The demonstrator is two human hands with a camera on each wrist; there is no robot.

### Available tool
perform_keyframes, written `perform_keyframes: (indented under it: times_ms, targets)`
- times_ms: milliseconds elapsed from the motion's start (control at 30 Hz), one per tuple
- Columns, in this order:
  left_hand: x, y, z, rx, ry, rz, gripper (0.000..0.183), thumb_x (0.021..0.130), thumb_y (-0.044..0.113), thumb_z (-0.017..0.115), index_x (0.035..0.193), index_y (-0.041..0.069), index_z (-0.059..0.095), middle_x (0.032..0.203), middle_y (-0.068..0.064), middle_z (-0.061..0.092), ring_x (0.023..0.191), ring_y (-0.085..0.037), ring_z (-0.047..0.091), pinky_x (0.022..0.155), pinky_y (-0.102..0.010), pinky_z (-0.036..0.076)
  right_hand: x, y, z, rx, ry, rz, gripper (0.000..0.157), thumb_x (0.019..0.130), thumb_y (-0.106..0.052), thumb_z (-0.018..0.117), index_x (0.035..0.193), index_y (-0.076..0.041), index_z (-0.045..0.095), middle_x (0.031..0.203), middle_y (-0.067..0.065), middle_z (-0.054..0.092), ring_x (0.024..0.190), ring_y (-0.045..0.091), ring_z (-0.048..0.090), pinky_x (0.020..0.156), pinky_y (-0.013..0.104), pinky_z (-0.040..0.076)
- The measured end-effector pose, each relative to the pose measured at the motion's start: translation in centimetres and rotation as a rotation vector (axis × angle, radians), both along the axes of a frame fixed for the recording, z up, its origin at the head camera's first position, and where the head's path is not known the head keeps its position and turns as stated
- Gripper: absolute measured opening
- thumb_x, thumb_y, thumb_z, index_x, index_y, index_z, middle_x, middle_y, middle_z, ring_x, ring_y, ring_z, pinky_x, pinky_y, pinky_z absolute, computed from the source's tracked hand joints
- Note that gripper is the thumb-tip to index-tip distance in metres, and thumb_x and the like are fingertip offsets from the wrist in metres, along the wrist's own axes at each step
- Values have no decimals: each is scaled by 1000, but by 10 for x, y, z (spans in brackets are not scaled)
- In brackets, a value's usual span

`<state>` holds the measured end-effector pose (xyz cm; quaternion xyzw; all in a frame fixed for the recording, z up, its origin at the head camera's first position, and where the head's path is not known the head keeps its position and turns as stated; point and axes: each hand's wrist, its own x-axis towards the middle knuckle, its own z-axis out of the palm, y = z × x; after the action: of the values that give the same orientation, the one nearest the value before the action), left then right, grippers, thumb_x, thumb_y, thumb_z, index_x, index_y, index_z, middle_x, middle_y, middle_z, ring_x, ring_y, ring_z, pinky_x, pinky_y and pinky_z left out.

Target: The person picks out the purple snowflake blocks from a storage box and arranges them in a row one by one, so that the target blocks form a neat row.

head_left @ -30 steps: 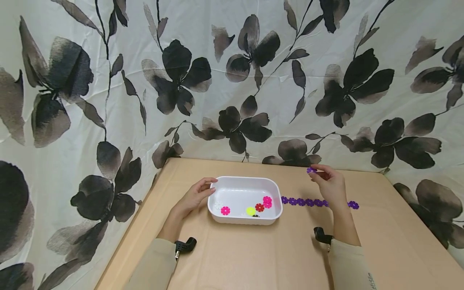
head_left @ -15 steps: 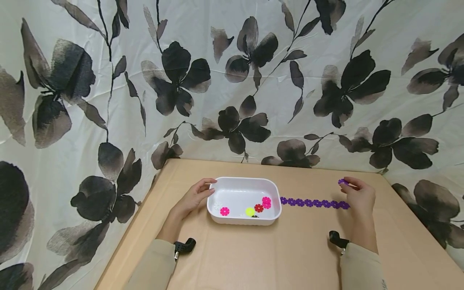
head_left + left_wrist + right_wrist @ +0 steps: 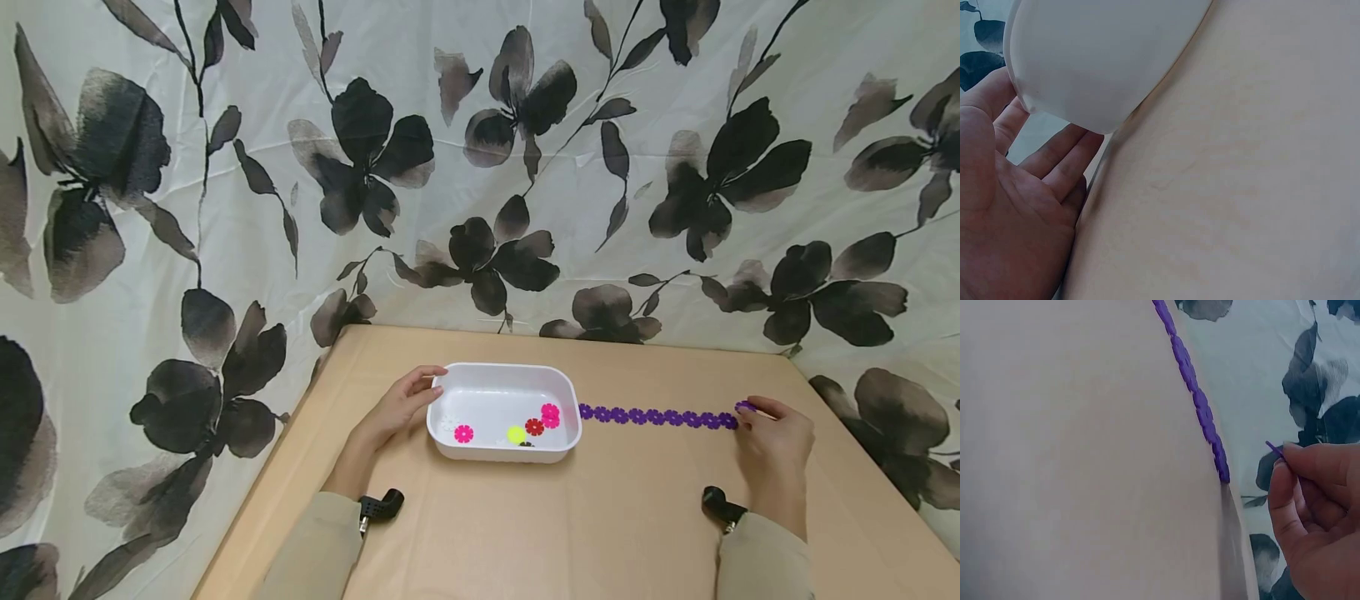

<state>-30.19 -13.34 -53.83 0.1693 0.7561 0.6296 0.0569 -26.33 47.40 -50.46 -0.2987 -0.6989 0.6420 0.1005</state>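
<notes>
My left hand (image 3: 396, 407) grips the left end of a white plastic tray (image 3: 487, 453); in the left wrist view its fingers (image 3: 1060, 156) touch the tray's outer wall. Between thumb and fingertips, my right hand (image 3: 776, 440) pinches a purple flower-shaped disc (image 3: 1274, 449), seen edge-on in the right wrist view. That hand is at the right end of a row of purple flower discs (image 3: 654, 416), which stretches from the tray's right side across the table. In the head view the hand partly hides the held disc.
Inside the tray lie pink flower discs (image 3: 463, 433), a red one (image 3: 534, 427), a yellow one (image 3: 516, 434) and a dark piece partly hidden by the near wall. The beige table (image 3: 600, 517) ends at a floral cloth (image 3: 517, 183) behind.
My right hand has moved right and down towards the table with the purple disc, from above the row to its right end. My left hand stays on the tray.
</notes>
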Motion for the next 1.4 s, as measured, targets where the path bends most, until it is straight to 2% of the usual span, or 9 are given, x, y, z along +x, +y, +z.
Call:
perform_keyframes:
  times_ms: [133, 200, 333, 433, 633, 1100, 1233, 1333, 1400]
  targets:
    - [-1, -1, -1, 8, -2, -6, 41, 105, 25, 65, 144, 16, 56, 155, -12, 52, 143, -35, 49, 120, -56, 38, 2, 9, -5, -27, -17, -18, 45, 100, -5, 66, 142, -20, 65, 109, -13, 57, 100, 8, 53, 64, 11, 55]
    - [-1, -1, -1, 9, -5, -5, 40, 105, 25, 65, 143, 17, 56, 155, -12, 52, 144, -34, 49, 121, -56, 37, 2, 11, -8, 35, -38, -10, 43, 101, -7, 66, 142, -20, 65, 108, -14, 58, 102, 8, 53, 70, 11, 55]
    - [0, -1, -2, 9, -5, -6, 41, 105, 25, 64, 144, 16, 56, 155, -12, 52, 144, -35, 49, 121, -57, 36, -2, 14, -16, 223, -70, 13, 39, 103, -16, 65, 141, -16, 65, 122, 3, 65, 124, 24, 53, 111, 34, 48]
    - [1, 0, -1, 8, -7, -7, 42, 105, 26, 64, 144, 16, 56, 156, -12, 52, 144, -35, 49, 121, -57, 36, -5, 14, -23, 365, -77, 32, 41, 103, -21, 64, 143, -9, 62, 142, 18, 59, 140, 36, 44, 124, 52, 30]
    - [2, 0, -2, 4, -11, -10, 43, 105, 27, 64, 145, 16, 55, 156, -12, 52, 144, -35, 49, 121, -57, 37, -5, 13, -29, 446, -81, 38, 43, 104, -18, 61, 144, -3, 59, 147, 25, 55, 136, 39, 46, 117, 55, 37]
    - [1, 1, -2, 13, -19, -11, 41, 105, 25, 64, 144, 15, 56, 154, -13, 53, 143, -34, 50, 120, -53, 39, -7, 12, -26, 580, -71, 56, 44, 104, -17, 59, 143, 1, 58, 144, 31, 56, 138, 50, 45, 116, 62, 34]
    - [2, 1, -1, 9, -14, -14, 41, 105, 26, 64, 144, 16, 56, 154, -13, 52, 142, -34, 50, 120, -54, 39, -9, -1, -15, 614, -18, 89, 44, 106, -25, 57, 145, -5, 58, 139, 27, 58, 114, 39, 55, 89, 41, 50]
    - [3, 0, -2, 3, -13, -5, 42, 105, 27, 64, 144, 17, 56, 155, -12, 52, 142, -34, 50, 120, -54, 39, -13, -25, -2, 606, 67, 151, 45, 107, -32, 56, 144, -7, 61, 128, 18, 61, 96, 22, 51, 65, 24, 46]
    - [4, 0, -2, 0, -11, -1, 41, 105, 27, 64, 144, 17, 56, 155, -12, 52, 143, -34, 50, 120, -54, 39, -16, -44, 6, 632, 142, 230, 46, 108, -36, 56, 143, -6, 62, 127, 17, 63, 94, 19, 51, 61, 18, 46]
